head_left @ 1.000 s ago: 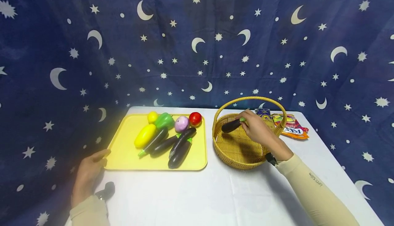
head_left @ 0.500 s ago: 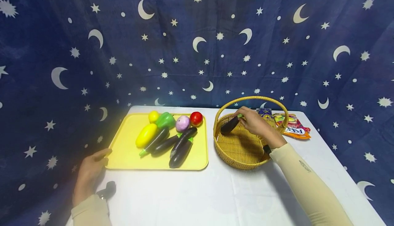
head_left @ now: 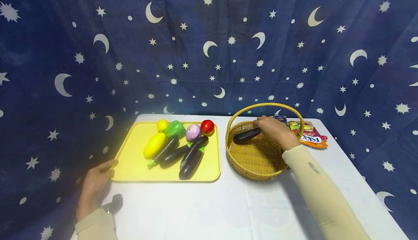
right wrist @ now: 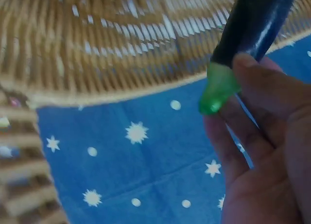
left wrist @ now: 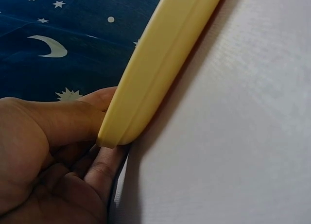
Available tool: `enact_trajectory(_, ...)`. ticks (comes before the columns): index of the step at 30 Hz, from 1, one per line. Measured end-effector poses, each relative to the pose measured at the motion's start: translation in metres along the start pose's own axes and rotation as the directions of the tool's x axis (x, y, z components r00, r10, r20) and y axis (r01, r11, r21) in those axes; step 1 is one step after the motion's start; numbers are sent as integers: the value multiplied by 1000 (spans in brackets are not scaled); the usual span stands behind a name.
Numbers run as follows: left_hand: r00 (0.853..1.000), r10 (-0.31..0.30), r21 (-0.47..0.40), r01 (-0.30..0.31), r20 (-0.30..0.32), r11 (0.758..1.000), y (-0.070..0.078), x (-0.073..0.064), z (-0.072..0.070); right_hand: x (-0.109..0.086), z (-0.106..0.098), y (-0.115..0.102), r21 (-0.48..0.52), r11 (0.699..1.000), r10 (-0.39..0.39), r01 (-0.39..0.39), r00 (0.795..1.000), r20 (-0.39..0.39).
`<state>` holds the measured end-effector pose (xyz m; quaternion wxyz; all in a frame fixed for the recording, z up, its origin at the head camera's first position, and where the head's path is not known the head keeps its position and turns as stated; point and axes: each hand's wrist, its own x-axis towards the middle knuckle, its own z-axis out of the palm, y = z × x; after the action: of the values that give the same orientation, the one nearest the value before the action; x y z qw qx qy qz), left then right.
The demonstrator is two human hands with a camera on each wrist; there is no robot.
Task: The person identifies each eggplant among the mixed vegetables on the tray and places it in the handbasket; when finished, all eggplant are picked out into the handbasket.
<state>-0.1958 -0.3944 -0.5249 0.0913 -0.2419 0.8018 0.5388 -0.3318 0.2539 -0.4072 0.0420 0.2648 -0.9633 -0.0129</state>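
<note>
My right hand [head_left: 272, 129] pinches a dark purple eggplant [head_left: 247, 135] near its green stem end, inside the wicker basket [head_left: 258, 175] under the arched handle. In the right wrist view the eggplant [right wrist: 252, 29] slants up from between thumb and fingers, its green cap [right wrist: 218, 88] showing. My left hand [head_left: 94, 185] grips the near left corner of the yellow tray [head_left: 130, 167]. The left wrist view has the thumb above and fingers below the tray's rim [left wrist: 141, 88]. On the tray lie several more eggplants [head_left: 191, 163].
Also on the tray are a long yellow fruit [head_left: 155, 145], a small yellow one [head_left: 162, 125], a green pepper [head_left: 175, 129], a purple-white round vegetable [head_left: 193, 132] and a tomato [head_left: 207, 127]. Snack packets [head_left: 311, 136] lie behind the basket on the white table [head_left: 196, 211]. A star-patterned curtain [head_left: 209, 51] surrounds it.
The right hand has turned slightly and the eggplant now lies flatter in the basket, its green end hidden by the hand in the head view. The left hand stays on the tray.
</note>
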Motion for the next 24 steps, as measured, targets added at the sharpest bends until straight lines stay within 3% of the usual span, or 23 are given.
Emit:
enact_trajectory(6,999,44,-4,-44,25,999,-1,-3,-1,-2,16,4,30,1000,-4,1,995,103)
enact_trajectory(13,999,35,-12,-34,38,999,1,-5,-1,3,26,6,80,997,-3,-12,983,181)
enact_trajectory(24,999,28,-5,-28,20,1000,0,-3,-1,11,37,4,79,996,-47,32,980,193)
